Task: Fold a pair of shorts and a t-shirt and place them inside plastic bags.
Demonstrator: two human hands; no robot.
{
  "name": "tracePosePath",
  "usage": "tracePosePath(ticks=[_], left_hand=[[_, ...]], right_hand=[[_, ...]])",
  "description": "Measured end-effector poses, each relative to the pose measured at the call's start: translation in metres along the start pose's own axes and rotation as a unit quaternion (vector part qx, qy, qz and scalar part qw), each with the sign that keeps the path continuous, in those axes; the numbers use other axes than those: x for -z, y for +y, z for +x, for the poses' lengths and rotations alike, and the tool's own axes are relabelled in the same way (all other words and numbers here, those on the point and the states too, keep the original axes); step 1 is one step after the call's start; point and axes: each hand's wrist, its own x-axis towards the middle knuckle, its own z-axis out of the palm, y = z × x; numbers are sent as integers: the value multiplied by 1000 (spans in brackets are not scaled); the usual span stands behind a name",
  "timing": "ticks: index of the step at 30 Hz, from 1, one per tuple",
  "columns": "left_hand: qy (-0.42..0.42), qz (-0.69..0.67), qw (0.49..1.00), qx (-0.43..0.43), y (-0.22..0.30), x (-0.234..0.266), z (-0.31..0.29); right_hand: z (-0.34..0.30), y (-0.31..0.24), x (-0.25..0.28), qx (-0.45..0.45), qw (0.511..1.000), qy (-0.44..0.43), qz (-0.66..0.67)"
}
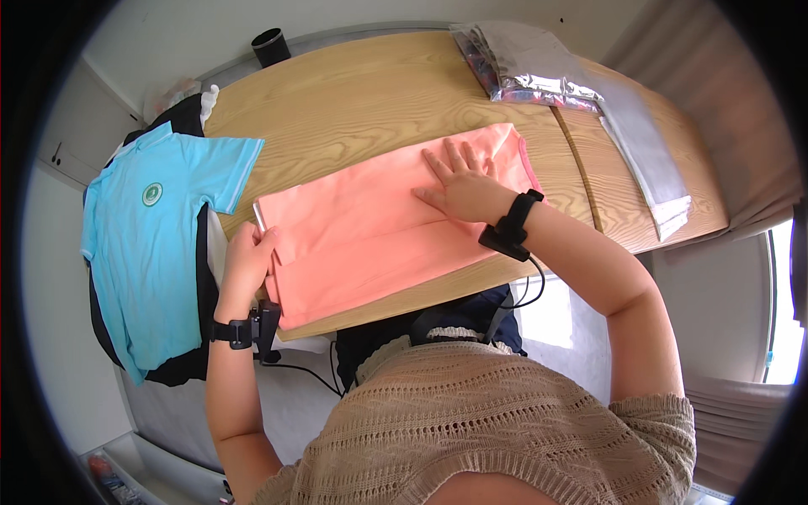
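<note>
The coral garment lies flat in a folded shape along the near side of the tabletop. At the garment's left edge, the left hand pinches the fabric between thumb and fingers; near its far right corner, the right hand rests palm down, fingers spread, gripping nothing. To smooth it well, the 2 hands should oppose each other: light, even tension from the pinched edge, and a broad palm rather than fingertips, so the soft ripples flatten without the layers slipping. The wood-grain tabletop has a dark seam to the garment's right. Beyond and right of the garment sit plastic-wrapped packages and a long clear sleeve. Left of the garment, a light-blue polo shirt lies over dark fabric. A black bin stands beyond the garment; a curtain hangs far to its right.
</note>
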Motion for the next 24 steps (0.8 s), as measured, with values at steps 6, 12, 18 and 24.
tracePosePath(ticks=[6,12,18,24], left_hand=[[-123,-346,918,153,8,15,-11],[-169,-356,898,194,5,10,-22],[-70,-250,962,87,13,-18,-30],[-71,-279,955,73,-7,-27,-23]], right_hand=[[-5,30,23,9,989,-32,-143],[-40,-9,-2,119,982,147,22],[-64,-45,-58,156,958,238,-32],[-62,-38,-47,160,967,197,4]])
